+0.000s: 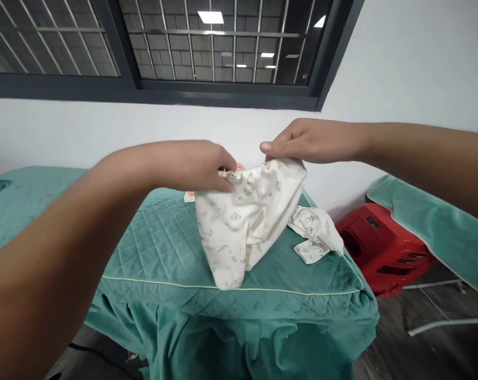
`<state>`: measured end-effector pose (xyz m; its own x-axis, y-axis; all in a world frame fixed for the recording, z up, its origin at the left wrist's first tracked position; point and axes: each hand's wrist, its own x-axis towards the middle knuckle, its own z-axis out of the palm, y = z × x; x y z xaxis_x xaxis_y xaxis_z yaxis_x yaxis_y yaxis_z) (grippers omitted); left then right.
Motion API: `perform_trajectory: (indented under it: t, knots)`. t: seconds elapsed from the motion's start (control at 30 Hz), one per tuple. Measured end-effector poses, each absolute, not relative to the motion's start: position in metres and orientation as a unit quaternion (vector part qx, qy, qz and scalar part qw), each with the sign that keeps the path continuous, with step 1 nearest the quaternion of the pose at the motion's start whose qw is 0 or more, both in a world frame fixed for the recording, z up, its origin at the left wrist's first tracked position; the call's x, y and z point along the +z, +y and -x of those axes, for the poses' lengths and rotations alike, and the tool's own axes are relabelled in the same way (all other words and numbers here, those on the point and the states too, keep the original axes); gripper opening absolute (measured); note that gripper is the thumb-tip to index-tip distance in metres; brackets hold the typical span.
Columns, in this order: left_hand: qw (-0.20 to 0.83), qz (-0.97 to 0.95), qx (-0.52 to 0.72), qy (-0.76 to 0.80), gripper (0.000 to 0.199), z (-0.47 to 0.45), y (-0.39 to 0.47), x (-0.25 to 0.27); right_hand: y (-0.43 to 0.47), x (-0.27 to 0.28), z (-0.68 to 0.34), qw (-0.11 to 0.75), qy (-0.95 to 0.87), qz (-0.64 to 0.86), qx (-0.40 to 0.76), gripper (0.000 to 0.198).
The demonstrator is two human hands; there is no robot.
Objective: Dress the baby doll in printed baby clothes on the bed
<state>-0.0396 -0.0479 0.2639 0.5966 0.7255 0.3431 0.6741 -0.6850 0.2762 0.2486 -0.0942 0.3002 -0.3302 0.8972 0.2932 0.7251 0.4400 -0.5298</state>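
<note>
Small white baby pants point(239, 221) with a printed pattern hang by their gathered waistband above a green quilted bed. My left hand point(207, 166) pinches one side of the waistband, fingers closed. At the other end of the waistband, my right hand point(298, 141) grips the edge between thumb and fingers. The legs droop toward the bed's front edge. Behind the pants and my left hand lies a patterned piece point(189, 197) with orange on it, mostly hidden, so I cannot tell what it is.
A second white printed garment point(316, 232) lies crumpled on the right of the green quilted bed cover point(144, 243). Right of the bed stand a red plastic stool or crate point(381, 248) and another green-covered surface point(429, 211). A barred window point(223, 47) is in the wall behind.
</note>
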Motion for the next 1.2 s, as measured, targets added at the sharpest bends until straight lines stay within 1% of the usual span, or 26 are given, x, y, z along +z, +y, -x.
perform_trajectory:
  t: [0.1, 0.23, 0.3, 0.37, 0.43, 0.47, 0.5, 0.53, 0.57, 0.6, 0.63, 0.7, 0.73, 0.8, 0.87, 0.93, 1.0, 1.07, 1.13, 1.2]
  knots:
    - [0.043, -0.905, 0.183, 0.382, 0.026, 0.025, -0.072, 0.287, -0.091, 0.312, -0.251, 0.268, -0.801, 0.51, 0.163, 0.059]
    - [0.037, -0.895, 0.222, 0.386, 0.017, 0.013, -0.108, 0.306, -0.108, 0.329, -0.229, 0.206, -0.782, 0.544, 0.224, 0.058]
    - [0.045, -0.893, 0.246, 0.375, 0.02, 0.016, -0.112, 0.304, -0.119, 0.338, -0.219, 0.206, -0.748, 0.581, 0.245, 0.059]
    - [0.065, -0.892, 0.255, 0.367, 0.028, 0.025, -0.108, 0.296, -0.128, 0.341, -0.216, 0.224, -0.711, 0.616, 0.255, 0.065]
    - [0.091, -0.889, 0.247, 0.374, 0.036, 0.038, -0.101, 0.286, -0.132, 0.334, -0.221, 0.264, -0.685, 0.637, 0.236, 0.075]
    - [0.104, -0.888, 0.236, 0.381, 0.038, 0.045, -0.099, 0.281, -0.132, 0.326, -0.224, 0.294, -0.678, 0.64, 0.213, 0.08]
    - [0.115, -0.888, 0.221, 0.387, 0.041, 0.051, -0.098, 0.276, -0.13, 0.315, -0.229, 0.343, -0.67, 0.636, 0.171, 0.083]
    - [0.122, -0.888, 0.205, 0.393, 0.043, 0.056, -0.098, 0.272, -0.127, 0.303, -0.233, 0.398, -0.662, 0.623, 0.122, 0.082]
    - [0.125, -0.888, 0.195, 0.398, 0.045, 0.061, -0.098, 0.27, -0.124, 0.291, -0.237, 0.436, -0.66, 0.606, 0.087, 0.08]
    - [0.122, -0.885, 0.195, 0.406, 0.045, 0.063, -0.099, 0.267, -0.121, 0.28, -0.241, 0.456, -0.666, 0.586, 0.071, 0.079]
    - [0.113, -0.878, 0.207, 0.417, 0.045, 0.064, -0.101, 0.266, -0.118, 0.273, -0.243, 0.458, -0.68, 0.567, 0.075, 0.081]
    - [0.082, -0.857, 0.252, 0.442, 0.044, 0.064, -0.104, 0.265, -0.113, 0.268, -0.244, 0.409, -0.726, 0.536, 0.134, 0.084]
    - [0.061, -0.844, 0.277, 0.455, 0.043, 0.063, -0.104, 0.265, -0.112, 0.27, -0.242, 0.373, -0.748, 0.52, 0.174, 0.081]
    - [0.015, -0.815, 0.326, 0.479, 0.045, 0.061, -0.102, 0.267, -0.108, 0.279, -0.231, 0.322, -0.781, 0.476, 0.244, 0.062]
    - [-0.035, -0.773, 0.394, 0.496, 0.046, 0.061, -0.096, 0.269, -0.102, 0.286, -0.213, 0.325, -0.799, 0.415, 0.289, 0.044]
    - [-0.079, -0.723, 0.47, 0.5, 0.048, 0.063, -0.085, 0.273, -0.092, 0.288, -0.189, 0.335, -0.817, 0.346, 0.317, 0.034]
    - [-0.116, -0.69, 0.521, 0.489, 0.047, 0.066, -0.074, 0.279, -0.08, 0.288, -0.162, 0.316, -0.846, 0.279, 0.327, 0.03]
    - [-0.125, -0.68, 0.544, 0.476, 0.042, 0.067, -0.066, 0.283, -0.07, 0.285, -0.136, 0.291, -0.877, 0.227, 0.309, 0.032]
    - [-0.121, -0.687, 0.554, 0.455, 0.031, 0.067, -0.063, 0.279, -0.066, 0.281, -0.117, 0.277, -0.895, 0.211, 0.277, 0.034]
    - [-0.107, -0.709, 0.551, 0.428, 0.024, 0.066, -0.065, 0.264, -0.068, 0.272, -0.108, 0.248, -0.905, 0.236, 0.252, 0.036]
